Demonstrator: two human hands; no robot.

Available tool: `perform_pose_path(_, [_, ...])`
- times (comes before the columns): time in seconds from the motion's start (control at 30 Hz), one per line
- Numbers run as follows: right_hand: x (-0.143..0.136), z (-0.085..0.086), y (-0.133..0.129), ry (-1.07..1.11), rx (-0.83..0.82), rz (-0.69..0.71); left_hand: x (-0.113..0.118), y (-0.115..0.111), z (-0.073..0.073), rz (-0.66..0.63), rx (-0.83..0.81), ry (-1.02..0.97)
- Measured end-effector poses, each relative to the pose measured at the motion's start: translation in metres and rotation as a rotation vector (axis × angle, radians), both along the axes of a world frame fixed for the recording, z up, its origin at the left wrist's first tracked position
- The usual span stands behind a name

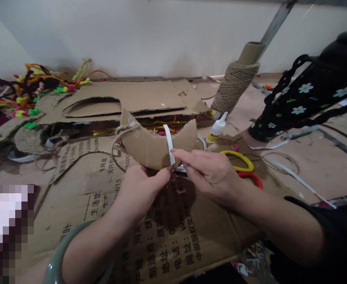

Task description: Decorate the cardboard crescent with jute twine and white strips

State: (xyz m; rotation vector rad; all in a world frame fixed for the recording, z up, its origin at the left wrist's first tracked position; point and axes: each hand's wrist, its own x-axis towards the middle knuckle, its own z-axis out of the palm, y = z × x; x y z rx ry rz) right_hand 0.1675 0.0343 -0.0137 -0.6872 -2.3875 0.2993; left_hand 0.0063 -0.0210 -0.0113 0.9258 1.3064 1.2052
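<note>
Smooth and grey-green, a thick ring bangle (55, 248) circles your left forearm, nearest the camera. At the far left corner of the pinkish table (324, 173), you have a tangle of bright fuzzy craft stems (40, 86). Along the far edge lies a plain brown cardboard sheet (143, 92) with an oval opening cut in it. In front of that, a larger brown cardboard sheet (149, 252) printed with black Chinese characters reaches toward the near edge.

Your left hand (142, 179) is clamped on the lower edge of a brown cardboard crescent (143, 148), 2 horns up, held above the printed sheet's middle. Thin brown twine (127, 129) is wound on its left horn. A narrow white strip (169, 142) crosses the crescent's middle; your right hand (213, 169) touches it with the index fingertip, but you cannot tell whether it pinches.

Rightward come a small white glue bottle (216, 129) with a yellow label, a tall cone of brown twine (235, 86) toward the table's far edge, 1 yellow handle loop (252, 163), 1 red handle loop (257, 179), and a black flask (318, 94) with white flowers.
</note>
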Motion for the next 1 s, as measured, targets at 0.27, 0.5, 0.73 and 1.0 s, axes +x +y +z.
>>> perform_pose_path(0.27, [-0.003,-0.004,-0.004,-0.117,0.179,-0.042,0.000,-0.002,-0.007,-0.033,-0.013,-0.011])
perform_pose_path(0.5, [-0.004,-0.007,-0.003,-0.044,0.075,0.050,0.001,0.000,-0.007,-0.007,-0.028,-0.060])
perform_pose_path(0.73, [-0.001,0.000,-0.002,0.080,-0.175,0.164,0.003,0.001,0.005,0.001,-0.020,-0.132])
perform_pose_path(1.0, [-0.001,-0.008,-0.003,-0.004,-0.105,0.113,0.003,0.002,0.007,0.006,0.004,-0.230])
